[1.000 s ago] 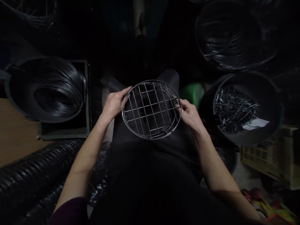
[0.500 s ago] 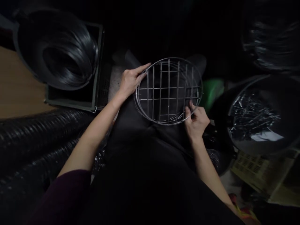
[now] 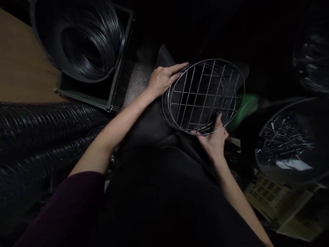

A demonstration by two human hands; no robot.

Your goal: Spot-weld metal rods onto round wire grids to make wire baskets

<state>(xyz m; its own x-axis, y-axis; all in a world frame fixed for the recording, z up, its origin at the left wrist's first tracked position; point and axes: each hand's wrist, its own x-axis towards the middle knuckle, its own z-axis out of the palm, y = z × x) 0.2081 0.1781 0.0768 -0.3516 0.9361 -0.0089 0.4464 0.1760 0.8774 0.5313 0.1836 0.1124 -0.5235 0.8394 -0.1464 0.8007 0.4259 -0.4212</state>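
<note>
A round metal wire basket (image 3: 198,93), with a grid of crossed rods inside its ring, is held tilted over my lap. My left hand (image 3: 162,80) grips its upper left rim, the fingers stretched along the wire and the thumb side partly hidden. At the lower right, my right hand (image 3: 215,139) takes hold of the rim, with one finger reaching up against the grid rods and the thumb on the near edge.
A large coil of wire (image 3: 95,51) rests on a dark green crate (image 3: 84,98) at upper left. Stacked round wire pieces (image 3: 46,127) lie below it. On the right, a bucket (image 3: 321,144) holds short metal pieces (image 3: 288,137), above a yellow printed carton (image 3: 272,199).
My right hand has shifted left along the lower rim, and its grip has opened wider. The basket has turned and tilted slightly. The whole view has swung, so the surroundings sit differently.
</note>
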